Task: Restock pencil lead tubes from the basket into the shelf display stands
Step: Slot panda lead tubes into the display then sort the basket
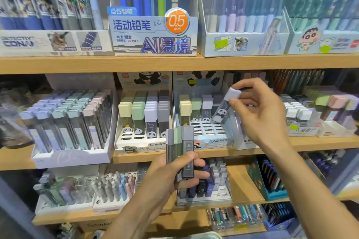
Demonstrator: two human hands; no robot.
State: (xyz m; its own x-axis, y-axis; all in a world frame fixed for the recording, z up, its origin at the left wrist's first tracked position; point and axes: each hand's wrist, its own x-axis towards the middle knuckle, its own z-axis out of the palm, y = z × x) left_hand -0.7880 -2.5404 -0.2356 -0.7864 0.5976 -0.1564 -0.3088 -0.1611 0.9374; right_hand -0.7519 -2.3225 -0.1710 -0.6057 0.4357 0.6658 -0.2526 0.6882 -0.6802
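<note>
Pinched in the right hand [260,110]: a slim clear plastic lead tube with a pale lilac cap and a panda print [226,105], tilted cap-up and cap toward the hand, its lower end hanging just above the half-empty panda display stand of white slotted card [208,128]. Probably light and stiff, with smooth slippery walls and a cap that could pull off, so best gripped on the flat sides just below the cap, as here, leaving the foot free to find a slot. Below and to the left, clamped upright in the left hand [174,172]: a small bundle of grey and green capped lead tubes [181,149], thumb across the front, fingers curled behind; likely to fan out or slide if the grip loosens. Hands apart, the right higher and farther in. Just left of the right hand, a fuller panda stand with cream, green, lilac and grey capped tubes [143,120]; farther left, a white tray of pastel tubes [68,122]. Beneath the left hand, a lower wooden shelf [242,182] with a stand of dark tubes [204,184]. Basket not clearly in view.
</note>
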